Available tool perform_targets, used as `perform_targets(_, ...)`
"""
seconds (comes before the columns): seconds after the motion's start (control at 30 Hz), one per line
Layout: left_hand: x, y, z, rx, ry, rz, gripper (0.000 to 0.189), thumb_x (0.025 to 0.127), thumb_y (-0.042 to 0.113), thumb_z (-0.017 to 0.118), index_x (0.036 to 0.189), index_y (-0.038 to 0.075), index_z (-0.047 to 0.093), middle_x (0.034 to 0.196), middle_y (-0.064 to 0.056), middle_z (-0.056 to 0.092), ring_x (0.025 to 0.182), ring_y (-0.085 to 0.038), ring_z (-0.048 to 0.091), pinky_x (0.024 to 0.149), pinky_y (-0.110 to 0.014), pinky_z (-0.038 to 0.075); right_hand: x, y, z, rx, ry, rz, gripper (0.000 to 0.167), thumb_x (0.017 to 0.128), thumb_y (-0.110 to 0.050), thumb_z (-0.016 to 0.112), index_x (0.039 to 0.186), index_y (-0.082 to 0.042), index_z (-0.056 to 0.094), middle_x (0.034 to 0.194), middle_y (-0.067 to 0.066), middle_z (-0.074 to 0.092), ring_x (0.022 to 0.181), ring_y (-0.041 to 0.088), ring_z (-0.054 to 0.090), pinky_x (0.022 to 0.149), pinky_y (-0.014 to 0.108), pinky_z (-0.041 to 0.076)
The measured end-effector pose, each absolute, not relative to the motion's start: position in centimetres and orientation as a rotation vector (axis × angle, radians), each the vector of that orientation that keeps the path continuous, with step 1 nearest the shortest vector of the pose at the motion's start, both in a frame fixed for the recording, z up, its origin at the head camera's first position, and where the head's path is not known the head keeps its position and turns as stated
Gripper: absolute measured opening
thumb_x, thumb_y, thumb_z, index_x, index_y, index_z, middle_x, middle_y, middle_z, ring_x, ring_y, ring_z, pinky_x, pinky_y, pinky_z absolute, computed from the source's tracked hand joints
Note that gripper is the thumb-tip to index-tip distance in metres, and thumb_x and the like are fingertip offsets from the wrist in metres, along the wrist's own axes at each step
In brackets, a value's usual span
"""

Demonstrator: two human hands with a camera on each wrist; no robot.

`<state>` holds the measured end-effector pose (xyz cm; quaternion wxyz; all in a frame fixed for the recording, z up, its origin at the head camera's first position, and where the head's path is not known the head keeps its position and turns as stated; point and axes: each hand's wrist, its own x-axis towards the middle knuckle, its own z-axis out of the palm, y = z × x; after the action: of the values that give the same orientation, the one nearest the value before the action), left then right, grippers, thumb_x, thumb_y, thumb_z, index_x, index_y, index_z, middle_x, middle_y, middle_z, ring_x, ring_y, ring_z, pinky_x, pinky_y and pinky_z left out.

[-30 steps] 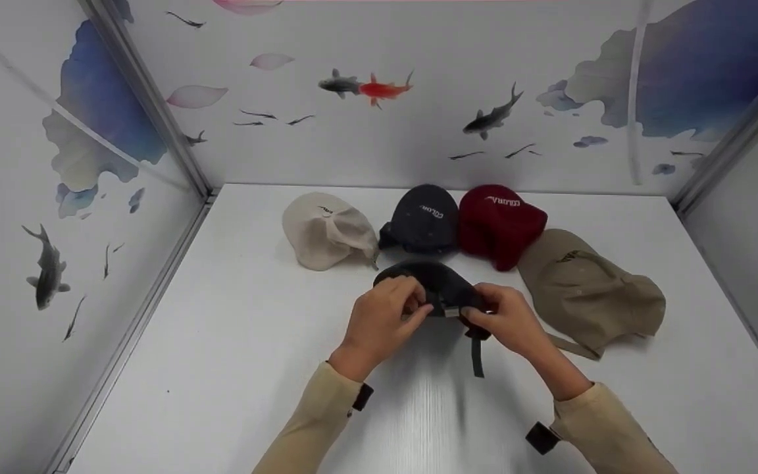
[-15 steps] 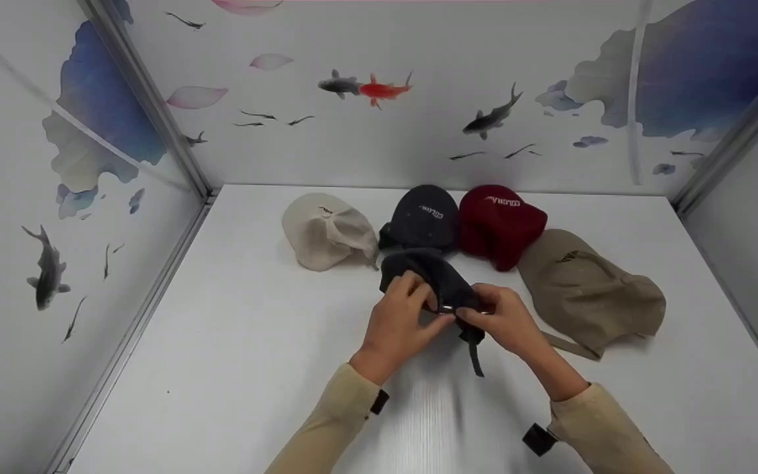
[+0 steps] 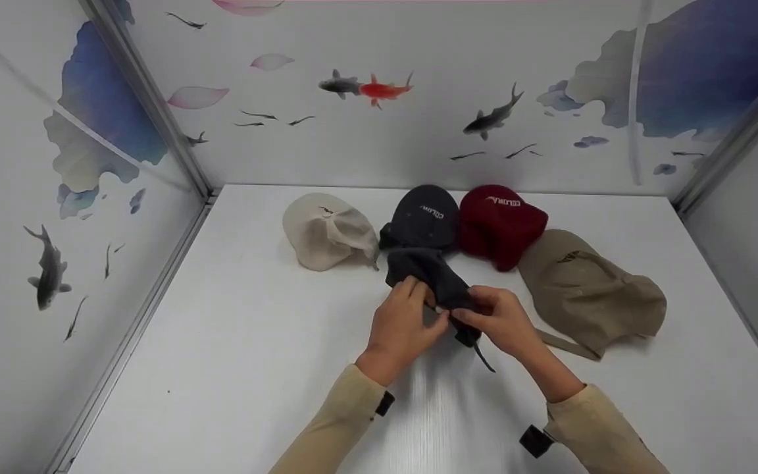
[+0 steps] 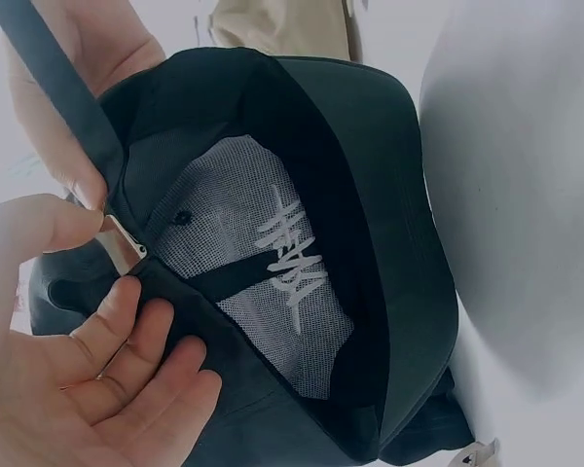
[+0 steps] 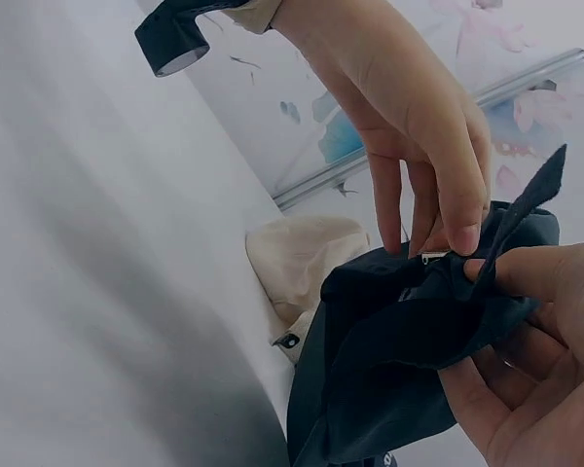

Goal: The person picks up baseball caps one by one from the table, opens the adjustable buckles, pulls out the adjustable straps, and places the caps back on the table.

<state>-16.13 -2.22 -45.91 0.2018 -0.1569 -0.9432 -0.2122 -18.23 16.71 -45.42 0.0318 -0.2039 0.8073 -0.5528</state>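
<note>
A dark baseball cap (image 3: 433, 268) is held between both hands, its back strap towards me. My left hand (image 3: 397, 329) pinches the metal buckle (image 4: 122, 243) of the strap between thumb and index finger, the other fingers lying along the cap's back edge. My right hand (image 3: 503, 321) grips the back of the cap just beside the buckle, thumb over the strap (image 4: 63, 88), whose loose end sticks out and hangs down in the head view. Inside the cap, the left wrist view reveals a grey mesh lining (image 4: 238, 214) with white stitching.
Behind stand a cream cap (image 3: 313, 230), a dark grey cap (image 3: 422, 220) and a red cap (image 3: 497, 227). A khaki cap (image 3: 589, 289) lies to the right, its strap stretched towards my right wrist. White panels (image 3: 392, 151) with painted fish surround the white table (image 3: 241, 368).
My left hand has moved right, closer to the right hand and onto the buckle. The held cap has tilted and narrowed, showing more of its outside. The strap's loose end has swung slightly right.
</note>
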Motion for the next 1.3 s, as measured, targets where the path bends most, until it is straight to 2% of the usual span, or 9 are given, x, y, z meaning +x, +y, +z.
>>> perform_targets(0.33,-15.87,-2.17,-45.88,-0.433,-2.632,-0.584,0.021,0.085,0.033,0.069,0.09,0.014,0.061,0.093,0.001,0.059,0.083,-0.015,0.057,0.075,-0.027,0.054,-18.11,16.55,-45.72,-0.715,2.514,-1.708,0.01,0.088,-0.006,0.074,0.095,0.002,0.073,0.087,0.017,0.072,0.069,0.001,0.063,0.062,0.018,0.052)
perform_targets(0.5,-15.81,-2.48,-45.86,-0.443,-2.617,-0.607,0.014,0.085,0.026,0.069,0.089,0.014,0.063,0.091,0.002,0.061,0.083,-0.015,0.06,0.075,-0.028,0.055,-18.16,16.66,-45.76,-0.695,2.501,-1.72,0.011,0.087,-0.005,0.074,0.096,0.003,0.073,0.087,0.019,0.072,0.07,0.001,0.063,0.063,0.018,0.053)
perform_targets(0.63,-15.78,-2.73,-45.92,-0.449,-2.599,-0.667,0.008,0.085,0.022,0.069,0.087,0.016,0.064,0.089,0.003,0.061,0.079,-0.013,0.061,0.072,-0.026,0.054,-18.23,16.76,-45.7,-0.652,2.511,-1.702,0.013,0.088,-0.005,0.074,0.096,0.004,0.071,0.086,0.018,0.071,0.069,0.001,0.061,0.062,0.018,0.051)
perform_targets(0.87,-15.86,-2.75,-45.95,-0.454,-2.577,-0.716,0.008,0.084,0.018,0.07,0.086,0.015,0.062,0.087,0.002,0.06,0.074,-0.012,0.059,0.07,-0.025,0.053,-18.26,16.73,-45.47,-0.6,2.526,-1.671,0.014,0.088,-0.007,0.074,0.095,0.004,0.07,0.079,0.009,0.066,0.063,0.002,0.057,0.056,0.019,0.046)
perform_targets(1.2,-15.73,-2.61,-45.92,-0.486,-2.528,-0.751,0.011,0.084,0.012,0.068,0.083,0.015,0.058,0.085,0.002,0.058,0.064,-0.011,0.056,0.06,-0.022,0.049,-17.81,16.42,-45.0,-0.5,2.534,-1.64,0.02,0.09,-0.018,0.074,0.1,0.0,0.071,0.081,0.012,0.07,0.061,0.005,0.056,0.051,0.022,0.045)
perform_targets(1.3,-15.69,-2.55,-45.79,-0.487,-2.52,-0.75,0.012,0.083,0.011,0.068,0.081,0.015,0.057,0.083,0.002,0.057,0.061,-0.009,0.052,0.057,-0.021,0.046,-17.8,16.26,-45.03,-0.485,2.548,-1.634,0.02,0.089,-0.019,0.076,0.098,-0.001,0.071,0.082,0.011,0.07,0.064,0.005,0.059,0.054,0.022,0.048)
